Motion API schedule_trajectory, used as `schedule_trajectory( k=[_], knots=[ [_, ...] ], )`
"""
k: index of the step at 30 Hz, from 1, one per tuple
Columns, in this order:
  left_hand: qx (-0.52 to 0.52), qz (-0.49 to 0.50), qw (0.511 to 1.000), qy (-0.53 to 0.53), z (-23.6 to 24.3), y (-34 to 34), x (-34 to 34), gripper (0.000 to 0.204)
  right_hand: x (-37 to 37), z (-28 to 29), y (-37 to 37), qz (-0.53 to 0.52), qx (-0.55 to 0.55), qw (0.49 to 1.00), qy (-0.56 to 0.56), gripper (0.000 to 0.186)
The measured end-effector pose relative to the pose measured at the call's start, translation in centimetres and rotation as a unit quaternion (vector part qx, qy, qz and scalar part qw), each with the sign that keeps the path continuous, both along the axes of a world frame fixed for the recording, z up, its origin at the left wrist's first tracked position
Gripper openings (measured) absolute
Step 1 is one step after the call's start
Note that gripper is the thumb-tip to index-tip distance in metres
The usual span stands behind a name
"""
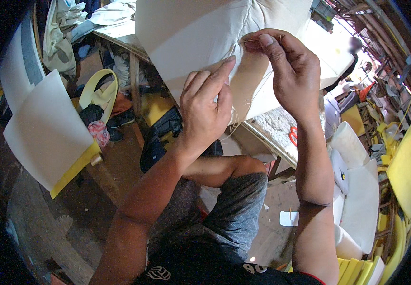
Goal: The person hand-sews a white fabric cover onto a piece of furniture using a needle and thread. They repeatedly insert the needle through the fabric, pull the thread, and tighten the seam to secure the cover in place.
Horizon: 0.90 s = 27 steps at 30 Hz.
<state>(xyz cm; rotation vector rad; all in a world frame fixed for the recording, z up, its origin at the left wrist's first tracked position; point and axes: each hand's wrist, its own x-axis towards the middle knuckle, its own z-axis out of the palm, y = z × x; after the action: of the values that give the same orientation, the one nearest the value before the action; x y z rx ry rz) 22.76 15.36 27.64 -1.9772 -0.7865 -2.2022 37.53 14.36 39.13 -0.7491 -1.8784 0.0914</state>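
A large cream fabric-covered cushion (186, 33) stands in front of me on a worktable, a puckered seam running down it. My right hand (294, 71) is at the seam, its thumb and forefinger pinched together on a fine pale thread (250, 101). Whether a needle is also in that pinch is too small to tell. Loose thread loops hang down the cushion between my hands. My left hand (206, 102) rests against the cushion left of the seam. Its forefinger points to the stitching, the thumb sits apart below, and the other fingers are loosely bent.
Red-handled scissors (293, 136) lie on the worktable (274, 128) by my right forearm. White and yellow foam sheets (48, 133) lean at the left, near a yellow ring-shaped piece (112, 90). White padded pieces (357, 190) stand at the right. Another person (352, 61) is in the background.
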Motion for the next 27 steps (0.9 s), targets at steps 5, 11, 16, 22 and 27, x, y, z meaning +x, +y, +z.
schedule_trajectory(
  k=[5, 11, 16, 22, 27],
  knots=[
    [0.001, -0.005, 1.000, -0.006, 0.1, 0.0, 0.1, 0.037, -0.1, -0.5, 0.0, -0.008, 0.040, 0.999, -0.011, 0.020],
    [0.006, -0.003, 1.000, -0.005, 0.0, 0.2, 0.1, 0.038, 0.0, -0.4, -0.3, -0.049, 0.096, 0.991, -0.083, 0.018],
    [0.012, 0.008, 1.000, -0.004, 0.0, 0.2, 0.2, 0.037, -0.3, -0.1, 0.5, 0.010, 0.001, 1.000, 0.010, 0.019],
    [-0.006, 0.024, 1.000, 0.016, 0.0, 0.0, 0.2, 0.035, -0.9, 0.1, -0.7, -0.069, 0.047, 0.995, -0.053, 0.017],
    [0.016, 0.045, 0.998, 0.032, -0.5, 0.5, 0.1, 0.035, -1.3, 0.0, -1.3, -0.145, 0.177, 0.961, -0.156, 0.015]
  ],
)
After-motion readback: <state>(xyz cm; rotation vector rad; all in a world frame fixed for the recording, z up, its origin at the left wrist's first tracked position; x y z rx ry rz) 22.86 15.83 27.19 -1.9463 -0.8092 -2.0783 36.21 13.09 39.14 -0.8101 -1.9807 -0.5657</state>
